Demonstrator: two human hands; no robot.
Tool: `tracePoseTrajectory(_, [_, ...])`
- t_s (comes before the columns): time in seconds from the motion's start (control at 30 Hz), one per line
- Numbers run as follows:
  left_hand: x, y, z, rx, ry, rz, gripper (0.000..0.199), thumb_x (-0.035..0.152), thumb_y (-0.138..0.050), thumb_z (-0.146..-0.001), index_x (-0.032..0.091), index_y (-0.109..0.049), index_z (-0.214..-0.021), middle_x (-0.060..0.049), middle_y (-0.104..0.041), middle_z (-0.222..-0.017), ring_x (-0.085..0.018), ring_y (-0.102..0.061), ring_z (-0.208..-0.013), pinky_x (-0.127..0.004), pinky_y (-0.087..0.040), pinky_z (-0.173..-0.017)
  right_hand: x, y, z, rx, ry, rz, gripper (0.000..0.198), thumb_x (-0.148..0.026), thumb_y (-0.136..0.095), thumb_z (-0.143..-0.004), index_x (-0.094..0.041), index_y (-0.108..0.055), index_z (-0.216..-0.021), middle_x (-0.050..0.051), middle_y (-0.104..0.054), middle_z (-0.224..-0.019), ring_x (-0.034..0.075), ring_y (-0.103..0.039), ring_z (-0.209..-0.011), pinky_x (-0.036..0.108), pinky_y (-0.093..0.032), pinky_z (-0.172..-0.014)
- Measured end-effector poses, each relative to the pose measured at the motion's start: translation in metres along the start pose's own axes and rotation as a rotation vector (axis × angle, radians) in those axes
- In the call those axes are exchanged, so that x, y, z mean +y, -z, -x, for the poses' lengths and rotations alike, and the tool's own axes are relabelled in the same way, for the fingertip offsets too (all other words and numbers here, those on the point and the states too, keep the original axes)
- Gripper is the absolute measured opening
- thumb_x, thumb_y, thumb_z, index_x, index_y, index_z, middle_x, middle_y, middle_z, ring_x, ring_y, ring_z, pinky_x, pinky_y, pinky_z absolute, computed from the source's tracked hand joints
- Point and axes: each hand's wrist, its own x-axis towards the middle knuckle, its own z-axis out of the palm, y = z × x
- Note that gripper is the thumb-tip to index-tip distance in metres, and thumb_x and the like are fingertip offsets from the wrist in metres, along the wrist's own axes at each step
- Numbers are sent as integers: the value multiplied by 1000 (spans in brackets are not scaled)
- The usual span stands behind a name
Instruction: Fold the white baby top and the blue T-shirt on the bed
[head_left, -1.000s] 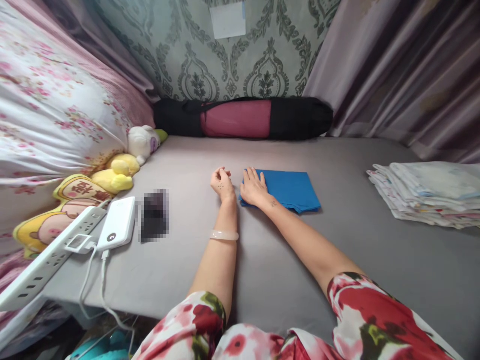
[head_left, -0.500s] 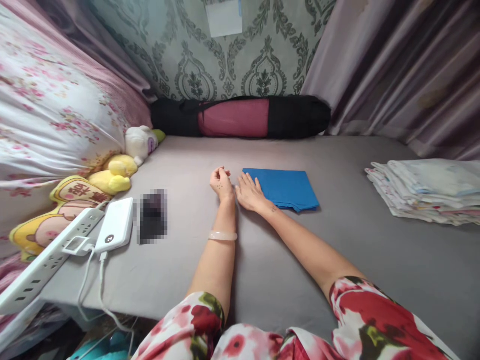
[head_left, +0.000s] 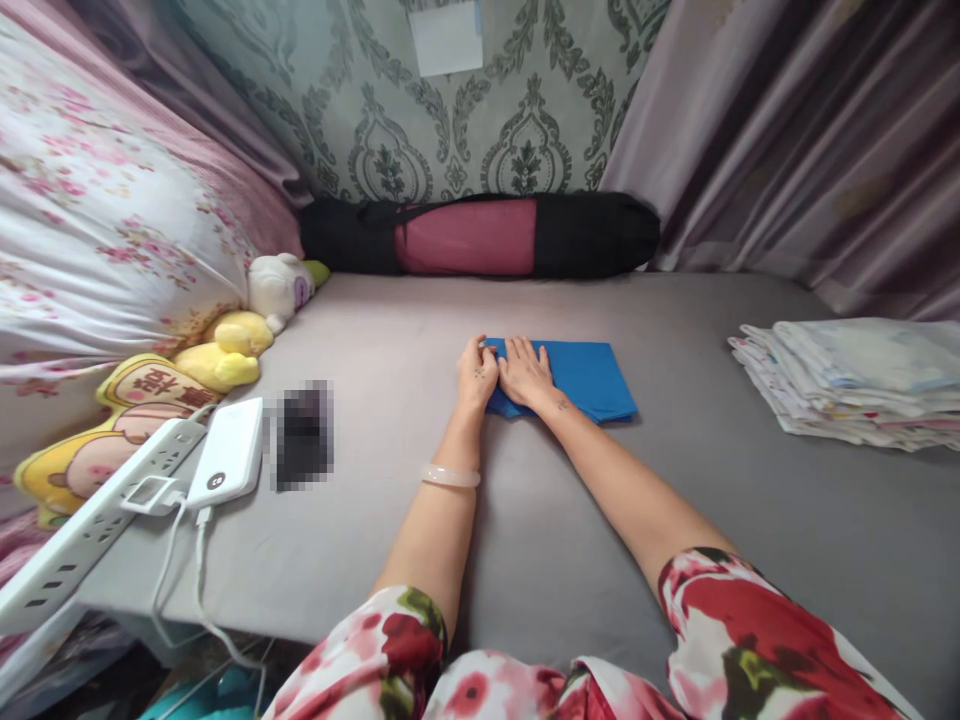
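Observation:
A folded blue cloth [head_left: 592,378] lies flat on the grey sheet in front of me, its near edge slightly uneven. My right hand [head_left: 526,374] rests palm down on its left part, fingers stretched out and a little spread. Close beside it, my left hand [head_left: 477,374] is at the cloth's left edge, with its fingers curled in and closed on that edge. The fingertips of the left hand are partly hidden. A pale bangle [head_left: 450,476] circles my left forearm.
A stack of folded patterned cloths [head_left: 855,385] is at the right. To the left are a white power bank [head_left: 227,450], a power strip [head_left: 97,525], a blurred dark object [head_left: 304,435] and plush toys [head_left: 236,350]. A long black and pink bag [head_left: 465,238] lies along the wall.
Both hands have moved right. The right hand slid further onto the blue cloth, and the left hand came from beside the cloth to its left edge.

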Motion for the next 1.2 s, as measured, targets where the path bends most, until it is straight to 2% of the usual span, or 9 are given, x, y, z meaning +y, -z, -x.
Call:
tracePoseTrajectory(0.17, [8,6,5,-45,-70,-129,33,12,-43,-90,14,-58,-120,-11,-74,-103,-20,-69,-101,-34,-51,-95,1,5,1,-13,-12,-38,59,-33,-21,-99,-6,-28,-152,12,-23,-160,25,-15,-149,50,-11,-120])
tracePoseTrajectory(0.33, [19,8,12,-95,-200,-307,34,13,-42,-92,15,-55,-124,-12,-73,-107,-21,-70,-100,-35,-51,-93,15,13,4,102,-116,9,59,-31,-23,-98,-3,-31,-150,15,-26,-159,27,-16,-148,52,-9,-119])
tracePoseTrajectory(0.5, [33,4,20,-155,-326,-465,38,10,-41,-92,14,-50,-129,-14,-71,-112,-21,-67,-107,-39,-43,-104,30,15,8,84,-159,49,60,-32,-22,-98,-1,-31,-149,15,-26,-159,27,-17,-148,52,-7,-119])
tracePoseTrajectory(0.7, [38,-1,28,-277,-324,-570,40,10,-40,-92,13,-47,-132,-15,-66,-124,-22,-60,-118,-42,-36,-109,32,7,9,55,-177,52,61,-34,-20,-99,-2,-31,-150,15,-27,-159,26,-17,-148,51,-6,-119])
tracePoseTrajectory(0.93, [34,-2,29,-274,-333,-581,40,12,-40,-92,14,-47,-132,-16,-64,-127,-22,-58,-121,-42,-35,-110,37,12,10,53,-163,-5,61,-35,-21,-99,-3,-31,-150,15,-27,-158,26,-18,-148,51,-8,-119])
tracePoseTrajectory(1.07, [33,-3,30,-278,-342,-583,40,13,-41,-92,15,-48,-132,-16,-61,-132,-24,-56,-123,-45,-34,-110,49,23,15,134,-202,39,60,-33,-22,-98,-1,-34,-148,17,-27,-158,28,-17,-148,53,-8,-118])
tracePoseTrajectory(1.2, [33,-3,31,-284,-354,-591,40,14,-42,-92,17,-48,-132,-15,-59,-134,-24,-54,-125,-45,-34,-110,64,27,20,123,-218,81,60,-33,-23,-98,-2,-34,-148,17,-27,-158,29,-17,-148,54,-7,-118])
